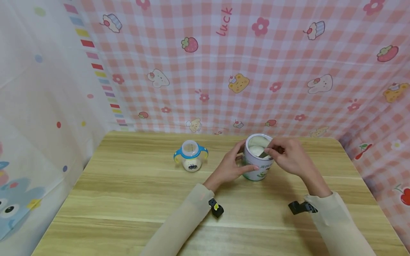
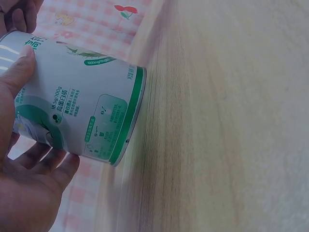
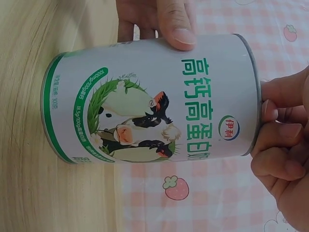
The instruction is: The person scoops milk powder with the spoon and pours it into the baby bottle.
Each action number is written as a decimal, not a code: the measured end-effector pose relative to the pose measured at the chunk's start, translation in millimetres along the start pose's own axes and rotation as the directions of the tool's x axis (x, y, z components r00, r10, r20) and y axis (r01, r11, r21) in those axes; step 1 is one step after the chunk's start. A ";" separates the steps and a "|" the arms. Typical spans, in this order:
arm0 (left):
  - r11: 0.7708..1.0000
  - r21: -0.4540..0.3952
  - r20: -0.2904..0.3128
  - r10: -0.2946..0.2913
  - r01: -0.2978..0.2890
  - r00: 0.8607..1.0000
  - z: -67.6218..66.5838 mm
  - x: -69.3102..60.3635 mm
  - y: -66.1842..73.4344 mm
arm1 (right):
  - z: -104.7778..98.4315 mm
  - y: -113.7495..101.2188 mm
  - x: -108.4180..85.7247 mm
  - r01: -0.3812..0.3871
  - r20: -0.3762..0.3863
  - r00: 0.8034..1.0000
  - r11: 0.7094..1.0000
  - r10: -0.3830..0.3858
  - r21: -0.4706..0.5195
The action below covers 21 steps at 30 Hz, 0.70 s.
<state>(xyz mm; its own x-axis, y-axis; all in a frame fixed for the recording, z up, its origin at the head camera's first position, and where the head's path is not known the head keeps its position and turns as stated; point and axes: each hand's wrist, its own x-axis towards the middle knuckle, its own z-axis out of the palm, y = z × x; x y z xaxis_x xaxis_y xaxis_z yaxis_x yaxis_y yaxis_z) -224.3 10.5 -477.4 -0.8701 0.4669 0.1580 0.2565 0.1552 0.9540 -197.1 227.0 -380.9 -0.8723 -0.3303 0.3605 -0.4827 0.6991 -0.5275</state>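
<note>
A white milk powder can (image 1: 254, 174) with green trim and a cow picture stands without a lid on the table, pale powder (image 1: 257, 150) showing inside. My left hand (image 1: 233, 164) grips its left side, thumb across the front and fingers behind. At the can's mouth, my right hand (image 1: 289, 156) pinches a thin dark strip, perhaps a scoop handle (image 1: 263, 154), whose lower end goes out of sight inside. In the right wrist view, the curled fingers (image 3: 280, 150) sit at the can's rim. The left wrist view shows the can's printed side (image 2: 72, 101).
To the left of the can stands a baby bottle (image 1: 191, 164) with a blue two-handled collar and a clear cap. The wooden table (image 1: 128, 213) meets a pink checked cloth (image 1: 211, 106) at the back. Black wrist cameras (image 1: 216, 208) are strapped at both cuffs.
</note>
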 end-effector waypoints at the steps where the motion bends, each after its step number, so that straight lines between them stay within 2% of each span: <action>1: 1.000 0.001 0.000 0.001 -0.001 1.000 0.2 0.0 0.0 | -0.2 -0.2 -0.4 -0.010 0.000 1.000 1.000 0.010 0.007; 13: 1.000 0.001 0.003 0.007 -0.007 1.000 0.7 -1.2 1.5 | -1.9 -5.9 -4.0 -0.086 -0.052 0.994 0.991 0.091 0.104; 21: 1.000 -0.001 0.003 0.004 -0.004 1.000 0.3 -1.4 1.8 | -3.3 -8.1 -4.8 -0.185 -0.028 0.981 0.966 0.193 0.179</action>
<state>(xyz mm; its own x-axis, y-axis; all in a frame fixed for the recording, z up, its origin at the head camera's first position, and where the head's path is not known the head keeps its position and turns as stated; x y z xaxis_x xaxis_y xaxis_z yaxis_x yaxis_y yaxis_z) -222.6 10.4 -476.0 -0.8681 0.4696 0.1609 0.2595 0.1530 0.9535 -188.7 225.0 -375.8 -0.9465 -0.1715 0.2735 -0.3192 0.6233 -0.7139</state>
